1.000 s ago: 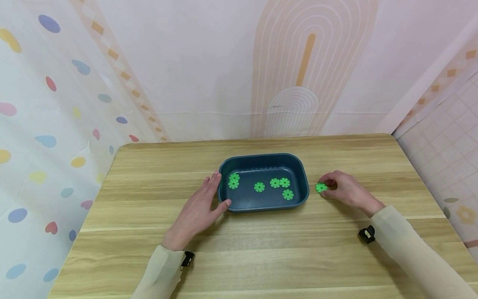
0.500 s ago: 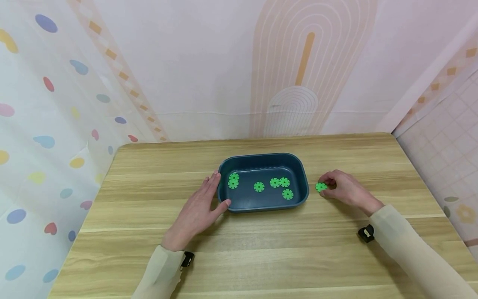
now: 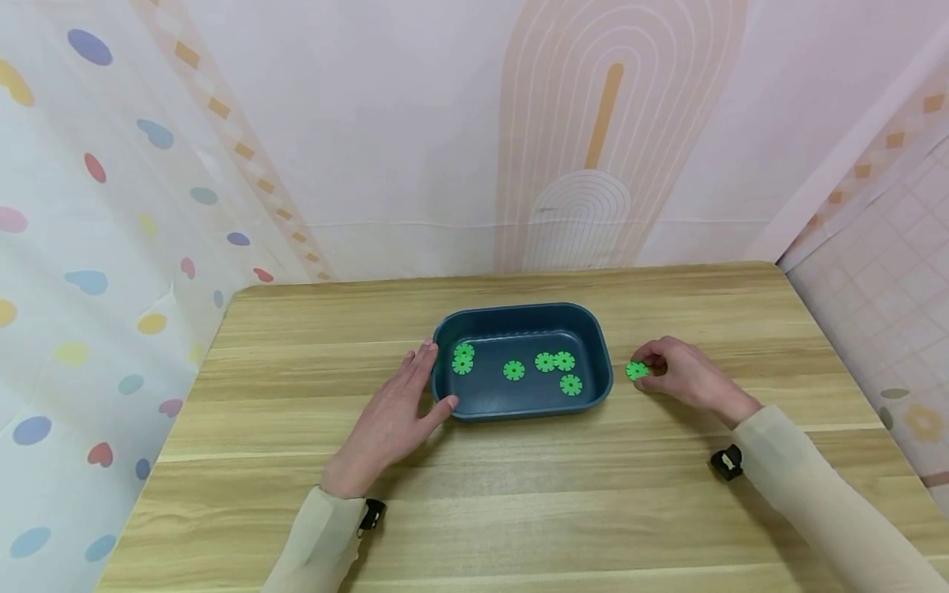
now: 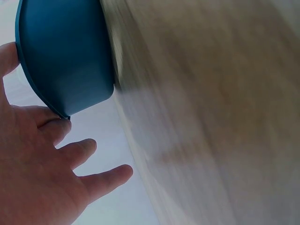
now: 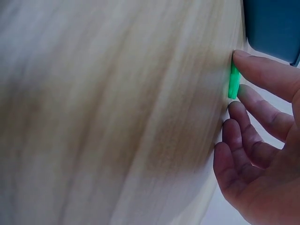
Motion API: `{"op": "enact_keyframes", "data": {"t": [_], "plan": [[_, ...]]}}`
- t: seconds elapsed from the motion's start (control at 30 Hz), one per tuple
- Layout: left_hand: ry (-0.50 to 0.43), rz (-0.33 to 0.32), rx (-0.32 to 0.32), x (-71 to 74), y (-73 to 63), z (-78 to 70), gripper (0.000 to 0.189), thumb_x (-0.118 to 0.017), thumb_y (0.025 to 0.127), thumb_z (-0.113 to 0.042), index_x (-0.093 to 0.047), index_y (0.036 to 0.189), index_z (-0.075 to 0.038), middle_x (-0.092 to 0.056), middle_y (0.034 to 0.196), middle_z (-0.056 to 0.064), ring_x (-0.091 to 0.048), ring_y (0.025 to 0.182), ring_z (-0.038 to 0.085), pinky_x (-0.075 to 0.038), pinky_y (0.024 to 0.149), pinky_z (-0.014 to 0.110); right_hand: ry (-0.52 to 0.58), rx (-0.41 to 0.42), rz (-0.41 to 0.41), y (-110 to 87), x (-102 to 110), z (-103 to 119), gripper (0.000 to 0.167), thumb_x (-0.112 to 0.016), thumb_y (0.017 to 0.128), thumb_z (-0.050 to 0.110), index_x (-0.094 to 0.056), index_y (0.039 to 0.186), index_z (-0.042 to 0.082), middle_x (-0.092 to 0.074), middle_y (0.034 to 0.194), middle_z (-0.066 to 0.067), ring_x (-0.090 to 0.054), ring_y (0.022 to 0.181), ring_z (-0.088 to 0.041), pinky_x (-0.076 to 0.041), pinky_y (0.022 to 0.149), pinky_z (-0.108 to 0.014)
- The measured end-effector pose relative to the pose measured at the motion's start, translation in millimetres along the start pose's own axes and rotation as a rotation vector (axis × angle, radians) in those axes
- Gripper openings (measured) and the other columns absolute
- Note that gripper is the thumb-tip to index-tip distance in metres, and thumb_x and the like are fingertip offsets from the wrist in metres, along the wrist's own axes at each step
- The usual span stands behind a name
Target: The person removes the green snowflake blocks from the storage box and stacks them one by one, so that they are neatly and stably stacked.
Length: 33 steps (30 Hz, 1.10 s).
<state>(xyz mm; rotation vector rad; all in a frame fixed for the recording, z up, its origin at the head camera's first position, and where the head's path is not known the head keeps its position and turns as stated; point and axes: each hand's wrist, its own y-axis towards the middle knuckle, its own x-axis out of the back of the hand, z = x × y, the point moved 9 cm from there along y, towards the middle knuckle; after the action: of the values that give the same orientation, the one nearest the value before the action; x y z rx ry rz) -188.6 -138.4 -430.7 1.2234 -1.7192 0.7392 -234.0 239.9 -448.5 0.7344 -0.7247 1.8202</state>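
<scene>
In the head view my left hand (image 3: 389, 416) rests against the left end of a dark blue plastic tray (image 3: 519, 414). Its thumb and fingers lie spread at the rim, as the left wrist view also shows on the tray wall (image 4: 65, 51). Several green notched discs (image 3: 514, 371) lie flat inside the tray. To the right of the tray, my right hand (image 3: 685, 375) pinches another green notched disc (image 3: 636, 371) by its edges, thumb on one side and index finger opposite. In the right wrist view this disc (image 5: 234, 82) lies flat at the tabletop, and the other fingers are curled.
The wood-grain table (image 3: 519, 511) extends around the tray, with its back edge near a patterned curtain (image 3: 408, 165). A black wrist strap piece (image 3: 726, 463) hangs below the right sleeve and another (image 3: 372, 515) by the left sleeve.
</scene>
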Motion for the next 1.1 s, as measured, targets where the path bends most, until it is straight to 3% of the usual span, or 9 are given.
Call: {"op": "enact_keyframes", "data": {"t": [0.33, 0.53, 0.77, 0.97, 1.1], "plan": [[0.005, -0.008, 0.004, 0.8, -2.2, 0.5, 0.088, -0.053, 0.103, -0.058, -0.019, 0.166, -0.008, -0.019, 0.171, 0.008, -0.022, 0.156, 0.035, -0.031, 0.12, 0.057, -0.01, 0.003, 0.001, -0.1, -0.3, 0.1, 0.032, -0.081, 0.089, 0.011, -0.07, 0.115, -0.001, -0.066, 0.104, -0.009, -0.06, 0.093, -0.024, -0.051, 0.083, -0.04], [0.006, -0.012, -0.006, 1.0, -1.9, -0.8, 0.088, -0.053, 0.103, -0.058, -0.02, 0.166, -0.007, -0.02, 0.171, 0.009, -0.023, 0.156, 0.036, -0.031, 0.12, 0.057, 0.008, 0.01, -0.012, -5.7, 4.8, 5.5, 0.034, -0.081, 0.09, 0.013, -0.07, 0.118, -0.001, -0.069, 0.108, -0.01, -0.062, 0.098, -0.027, -0.052, 0.089, -0.045], [0.015, -0.007, -0.007, 1.5, -1.2, -1.5, 0.087, -0.053, 0.102, -0.058, -0.021, 0.166, -0.007, -0.02, 0.171, 0.009, -0.023, 0.156, 0.036, -0.031, 0.12, 0.057, 0.028, 0.068, -0.131, -17.6, 25.6, 29.3, 0.03, -0.074, 0.095, 0.009, -0.069, 0.122, -0.004, -0.069, 0.119, -0.021, -0.063, 0.111, -0.038, -0.053, 0.094, -0.056], [0.018, -0.005, -0.009, 1.6, -1.2, -1.9, 0.087, -0.052, 0.102, -0.059, -0.021, 0.165, -0.007, -0.02, 0.171, 0.009, -0.024, 0.156, 0.036, -0.03, 0.121, 0.056, 0.024, 0.144, -0.257, -25.8, 44.2, 56.1, 0.024, -0.075, 0.096, 0.01, -0.072, 0.116, -0.002, -0.073, 0.114, -0.016, -0.066, 0.107, -0.035, -0.053, 0.09, -0.052], [0.015, -0.003, -0.007, 1.2, -1.2, -1.6, 0.087, -0.052, 0.102, -0.059, -0.021, 0.165, -0.007, -0.02, 0.171, 0.008, -0.023, 0.156, 0.035, -0.03, 0.121, 0.056, 0.038, 0.146, -0.279, -28.3, 46.8, 67.9, 0.022, -0.074, 0.097, 0.015, -0.073, 0.116, 0.003, -0.073, 0.115, -0.012, -0.066, 0.107, -0.032, -0.052, 0.092, -0.049]]}}
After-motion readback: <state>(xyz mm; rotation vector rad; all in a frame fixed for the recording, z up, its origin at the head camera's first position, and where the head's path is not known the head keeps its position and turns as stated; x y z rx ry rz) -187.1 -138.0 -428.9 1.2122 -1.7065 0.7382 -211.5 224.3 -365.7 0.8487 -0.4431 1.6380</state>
